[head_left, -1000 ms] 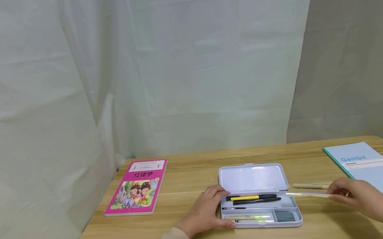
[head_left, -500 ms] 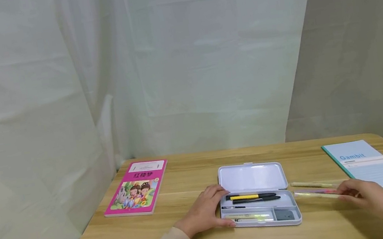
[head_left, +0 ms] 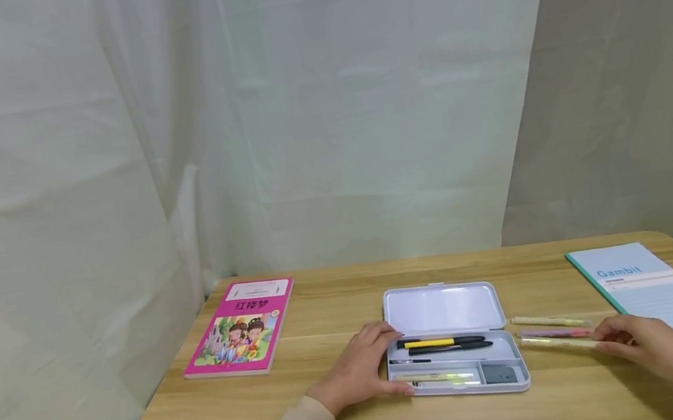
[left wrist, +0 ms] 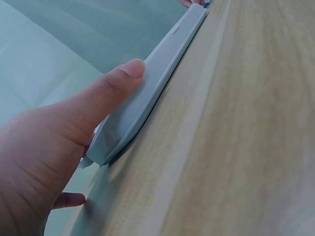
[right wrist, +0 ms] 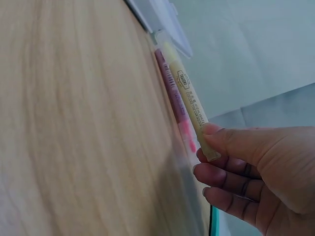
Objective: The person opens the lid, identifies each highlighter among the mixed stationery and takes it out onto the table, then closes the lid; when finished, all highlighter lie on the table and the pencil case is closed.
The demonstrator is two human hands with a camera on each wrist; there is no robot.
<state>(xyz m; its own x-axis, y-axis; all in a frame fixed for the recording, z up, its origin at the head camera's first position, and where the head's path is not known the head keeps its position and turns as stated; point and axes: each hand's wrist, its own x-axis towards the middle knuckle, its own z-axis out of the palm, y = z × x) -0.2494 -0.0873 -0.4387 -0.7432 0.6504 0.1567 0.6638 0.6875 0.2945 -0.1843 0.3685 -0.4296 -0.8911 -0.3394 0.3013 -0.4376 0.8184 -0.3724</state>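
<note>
The pinched cream highlighter [right wrist: 189, 96] points lengthwise left toward the pencil case [head_left: 443, 309].

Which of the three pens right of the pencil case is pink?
The middle one: the pink pen, between the pale-yellow highlighter pinched by the right hand and the far pen. Both others look pale yellow.

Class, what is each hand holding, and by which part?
The left hand holds the pencil case by its left end; the right hand pinches a cream highlighter by the end farther from the case.
</note>
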